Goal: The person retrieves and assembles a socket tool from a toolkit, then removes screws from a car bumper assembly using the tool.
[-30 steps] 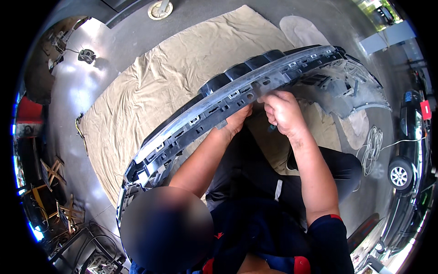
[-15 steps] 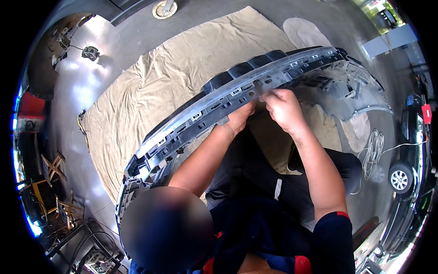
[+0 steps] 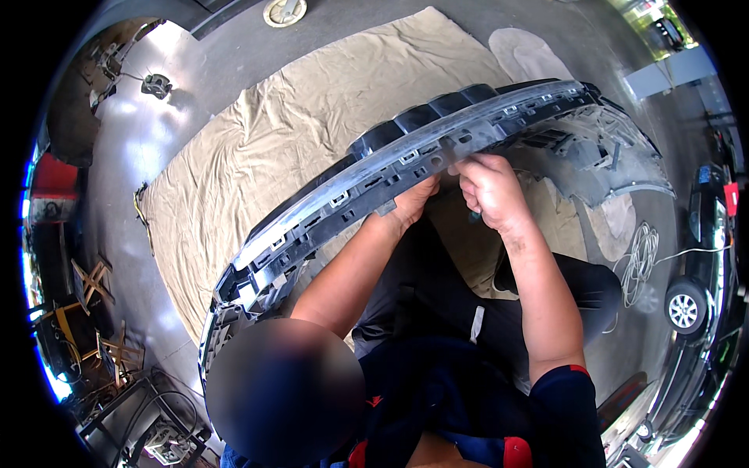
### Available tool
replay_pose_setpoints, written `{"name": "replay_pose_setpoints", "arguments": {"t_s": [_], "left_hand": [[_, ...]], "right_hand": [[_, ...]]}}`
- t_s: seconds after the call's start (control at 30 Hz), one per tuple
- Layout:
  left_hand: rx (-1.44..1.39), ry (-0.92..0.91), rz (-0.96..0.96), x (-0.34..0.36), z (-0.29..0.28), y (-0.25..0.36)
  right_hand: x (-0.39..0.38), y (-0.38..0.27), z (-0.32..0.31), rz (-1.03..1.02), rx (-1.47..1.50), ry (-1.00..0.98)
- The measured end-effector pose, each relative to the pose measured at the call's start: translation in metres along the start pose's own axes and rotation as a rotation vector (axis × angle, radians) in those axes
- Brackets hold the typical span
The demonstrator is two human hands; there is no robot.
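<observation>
A long car bumper point(image 3: 355, 191), black with a dusty grey upper edge, curves across the view in front of me, its inner side toward me. My left hand point(image 3: 412, 203) reaches in under its near edge at the middle; the fingertips are hidden there. Just right of it, my right hand point(image 3: 490, 189) is closed, thumb and forefinger at the bumper's edge near a round hole. A small teal end of a tool point(image 3: 474, 218) shows below its curled fingers; the rest is covered, so its kind is unclear.
A wrinkled beige cloth point(image 3: 289, 109) lies on the grey floor under and beyond the bumper. Coiled pale cable point(image 3: 641, 261) lies on the right, near a dark car's wheel point(image 3: 686, 306). Wooden stands point(image 3: 121, 355) are at the left, and a caster wheel point(image 3: 285, 11) is at the top.
My right hand has turned slightly and shifted a little down, and the teal end now shows beneath its fingers. The left hand stays under the bumper's edge.
</observation>
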State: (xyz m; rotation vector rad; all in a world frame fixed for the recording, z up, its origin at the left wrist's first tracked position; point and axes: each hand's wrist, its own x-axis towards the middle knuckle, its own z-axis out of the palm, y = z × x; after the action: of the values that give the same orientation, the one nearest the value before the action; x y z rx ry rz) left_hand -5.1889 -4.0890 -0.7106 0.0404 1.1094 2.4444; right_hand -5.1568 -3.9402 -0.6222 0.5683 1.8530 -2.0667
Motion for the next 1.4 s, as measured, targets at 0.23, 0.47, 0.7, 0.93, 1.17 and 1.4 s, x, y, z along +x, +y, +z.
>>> {"name": "replay_pose_setpoints", "arguments": {"t_s": [0.23,0.47,0.7,0.93,1.17,1.4], "left_hand": [[0.017,0.001,-0.01,-0.002,0.003,0.003],[0.056,0.071,-0.052,0.001,-0.003,0.003],[0.017,-0.09,0.049,0.003,0.0,-0.009],[-0.577,0.066,-0.448,-0.025,0.01,-0.019],[-0.477,-0.142,-0.486,-0.031,0.043,-0.036],[-0.334,-0.147,-0.503,-0.015,0.067,-0.073]], "right_hand": [[-0.001,0.004,0.0,-0.015,0.02,0.009],[0.002,0.005,0.003,-0.214,-0.39,-0.009],[-0.053,0.022,-0.015,-0.11,-0.309,0.081],[-0.148,-0.025,-0.059,0.095,-0.129,-0.016],[-0.186,0.035,-0.096,-0.234,0.061,0.184],[-0.154,0.061,-0.14,-0.146,0.033,0.12]]}}
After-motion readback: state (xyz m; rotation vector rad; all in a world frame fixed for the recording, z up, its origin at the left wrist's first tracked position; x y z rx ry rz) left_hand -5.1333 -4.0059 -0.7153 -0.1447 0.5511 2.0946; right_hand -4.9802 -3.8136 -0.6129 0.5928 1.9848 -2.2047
